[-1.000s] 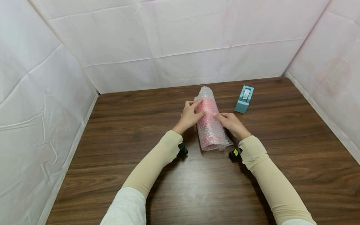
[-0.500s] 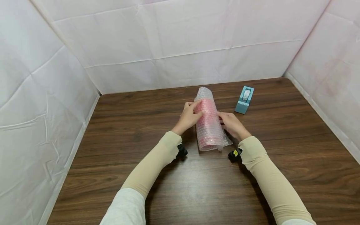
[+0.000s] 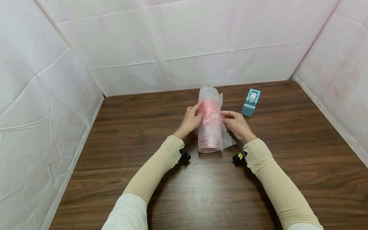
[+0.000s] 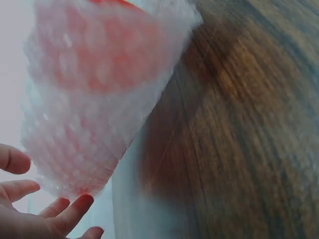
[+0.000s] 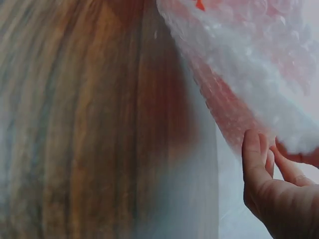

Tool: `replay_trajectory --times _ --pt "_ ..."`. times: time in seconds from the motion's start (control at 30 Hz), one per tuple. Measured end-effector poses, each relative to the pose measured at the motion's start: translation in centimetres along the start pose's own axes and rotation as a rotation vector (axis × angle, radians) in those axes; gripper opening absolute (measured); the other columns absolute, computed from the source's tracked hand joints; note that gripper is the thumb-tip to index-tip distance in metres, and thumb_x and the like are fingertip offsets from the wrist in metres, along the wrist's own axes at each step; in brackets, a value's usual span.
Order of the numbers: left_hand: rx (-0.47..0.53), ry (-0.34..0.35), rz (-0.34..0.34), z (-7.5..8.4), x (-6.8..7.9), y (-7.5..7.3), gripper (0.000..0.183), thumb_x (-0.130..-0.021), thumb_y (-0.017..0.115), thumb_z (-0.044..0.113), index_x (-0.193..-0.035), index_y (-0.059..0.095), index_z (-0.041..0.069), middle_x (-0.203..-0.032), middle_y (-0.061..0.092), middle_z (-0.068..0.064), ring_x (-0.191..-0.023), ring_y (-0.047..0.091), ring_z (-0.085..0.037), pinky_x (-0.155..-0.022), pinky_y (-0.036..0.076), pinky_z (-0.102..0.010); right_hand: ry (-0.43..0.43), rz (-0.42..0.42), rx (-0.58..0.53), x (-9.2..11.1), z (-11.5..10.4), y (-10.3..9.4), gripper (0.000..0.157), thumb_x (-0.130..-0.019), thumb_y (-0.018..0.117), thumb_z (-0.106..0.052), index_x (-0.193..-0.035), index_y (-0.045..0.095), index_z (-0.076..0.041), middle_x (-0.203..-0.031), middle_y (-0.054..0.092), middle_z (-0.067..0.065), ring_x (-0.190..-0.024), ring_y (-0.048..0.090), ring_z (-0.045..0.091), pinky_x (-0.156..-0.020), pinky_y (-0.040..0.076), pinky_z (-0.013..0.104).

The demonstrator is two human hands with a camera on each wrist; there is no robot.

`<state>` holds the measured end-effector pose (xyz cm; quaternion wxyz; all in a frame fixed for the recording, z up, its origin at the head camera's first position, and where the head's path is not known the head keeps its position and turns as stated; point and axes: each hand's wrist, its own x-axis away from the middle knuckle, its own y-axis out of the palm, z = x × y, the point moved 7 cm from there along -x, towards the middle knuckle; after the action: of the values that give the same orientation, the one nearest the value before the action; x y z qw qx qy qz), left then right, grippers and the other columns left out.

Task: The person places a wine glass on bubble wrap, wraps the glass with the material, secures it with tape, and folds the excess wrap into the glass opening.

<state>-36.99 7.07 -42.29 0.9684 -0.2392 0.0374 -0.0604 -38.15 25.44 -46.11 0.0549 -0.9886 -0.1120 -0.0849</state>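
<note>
A roll of clear bubble wrap [image 3: 210, 124] lies on the table, wound around something red. The wrap hides what that red thing is. Along its left side my left hand [image 3: 188, 121] touches the roll with fingers spread and fairly straight, as the left wrist view of the left hand [image 4: 45, 219] also shows. On the other side, my right hand [image 3: 237, 126] pinches the wrap's loose flap [image 3: 227, 137]. In the right wrist view, the right hand [image 5: 281, 196] has its thumb over the flap's edge and its fingers beneath.
To the right of the roll, near the back edge, stands a small teal tape dispenser [image 3: 251, 103]. The wooden table [image 3: 138, 127] meets white sheeting [image 3: 184, 70] at the back and both sides. Black wrist cameras [image 3: 240, 158] sit under both wrists.
The roll has turned and shifted slightly left, standing straighter now. More of the loose flap shows at its right. The right hand's thumb has come off the roll's top to its right side.
</note>
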Motion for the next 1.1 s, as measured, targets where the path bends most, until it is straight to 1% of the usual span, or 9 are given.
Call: replay_trajectory --times 0.03,0.1,0.23,0.33,0.47,0.57,0.77,0.93,1.1 --pt "0.012 -0.004 0.006 0.0 0.0 -0.1 0.053 -0.099 0.042 0.019 -0.150 0.033 0.017 -0.143 0.037 -0.021 -0.112 0.048 -0.028 -0.091 0.044 -0.038 -0.018 0.001 0.002 0.0 -0.2 0.1 0.043 -0.096 0.052 -0.004 -0.138 0.047 0.001 -0.115 0.054 0.003 -0.091 0.058 0.003 -0.075 0.051 0.016" --pt "0.043 -0.021 0.018 -0.1 0.0 -0.4 0.051 -0.100 0.041 0.023 -0.150 0.034 0.018 -0.149 0.038 -0.016 -0.122 0.047 -0.027 -0.098 0.042 -0.040 -0.053 0.005 0.015 0.0 -0.6 0.2 0.043 -0.094 0.056 -0.006 -0.136 0.050 0.000 -0.112 0.055 0.001 -0.092 0.059 0.004 -0.076 0.051 0.017" --pt "0.113 -0.049 0.039 -0.4 0.1 -1.1 0.052 -0.100 0.042 0.034 -0.149 0.036 0.018 -0.149 0.042 -0.010 -0.133 0.044 -0.026 -0.108 0.039 -0.044 -0.110 0.025 0.037 0.0 -1.3 0.6 0.044 -0.093 0.061 -0.011 -0.135 0.052 -0.003 -0.109 0.055 -0.001 -0.095 0.057 0.006 -0.079 0.051 0.019" --pt "0.166 -0.062 0.046 -0.6 0.1 -1.5 0.056 -0.099 0.044 0.041 -0.149 0.035 0.018 -0.144 0.046 -0.012 -0.132 0.046 -0.026 -0.107 0.040 -0.045 -0.125 0.032 0.040 0.1 -1.8 1.1 0.048 -0.093 0.063 -0.017 -0.138 0.051 -0.007 -0.119 0.053 0.003 -0.102 0.055 0.009 -0.087 0.052 0.025" --pt "0.238 -0.077 0.046 -1.0 0.2 -1.9 0.064 -0.097 0.047 0.047 -0.151 0.029 0.018 -0.143 0.046 -0.013 -0.130 0.046 -0.026 -0.107 0.039 -0.045 -0.140 0.029 0.077 0.2 -2.6 1.9 0.049 -0.093 0.064 -0.020 -0.139 0.050 -0.012 -0.138 0.043 0.009 -0.118 0.051 0.020 -0.097 0.050 0.039" --pt "0.292 -0.081 0.043 -1.2 0.4 -2.1 0.068 -0.095 0.050 0.045 -0.152 0.025 0.018 -0.144 0.044 -0.015 -0.133 0.044 -0.027 -0.109 0.036 -0.046 -0.191 0.038 0.149 0.3 -3.3 2.5 0.047 -0.092 0.065 -0.017 -0.137 0.051 -0.014 -0.143 0.038 0.011 -0.125 0.046 0.028 -0.096 0.049 0.044" --pt "0.402 -0.060 0.031 -1.3 0.7 -2.2 0.069 -0.095 0.054 0.034 -0.153 0.021 0.015 -0.141 0.047 -0.019 -0.129 0.047 -0.028 -0.109 0.037 -0.045 -0.316 0.065 0.243 0.9 -4.6 3.8 0.053 -0.089 0.067 -0.015 -0.136 0.044 -0.012 -0.142 0.033 0.016 -0.126 0.043 0.038 -0.090 0.049 0.044" --pt "0.458 -0.057 -0.015 -1.6 1.1 -1.9 0.073 -0.095 0.056 0.033 -0.153 0.016 0.016 -0.140 0.047 -0.019 -0.123 0.051 -0.028 -0.103 0.042 -0.045 -0.339 0.037 0.276 1.3 -4.9 4.8 0.066 -0.085 0.072 -0.026 -0.142 0.038 -0.022 -0.145 0.025 0.015 -0.129 0.037 0.036 -0.092 0.046 0.052" --pt "0.499 -0.063 -0.045 -1.4 1.5 -1.3 0.076 -0.094 0.058 0.031 -0.153 0.013 0.015 -0.142 0.042 -0.019 -0.120 0.052 -0.029 -0.098 0.046 -0.044 -0.390 0.021 0.295 1.9 -5.1 5.5 0.070 -0.084 0.074 -0.030 -0.144 0.037 -0.031 -0.150 0.019 0.010 -0.132 0.032 0.034 -0.096 0.042 0.056"
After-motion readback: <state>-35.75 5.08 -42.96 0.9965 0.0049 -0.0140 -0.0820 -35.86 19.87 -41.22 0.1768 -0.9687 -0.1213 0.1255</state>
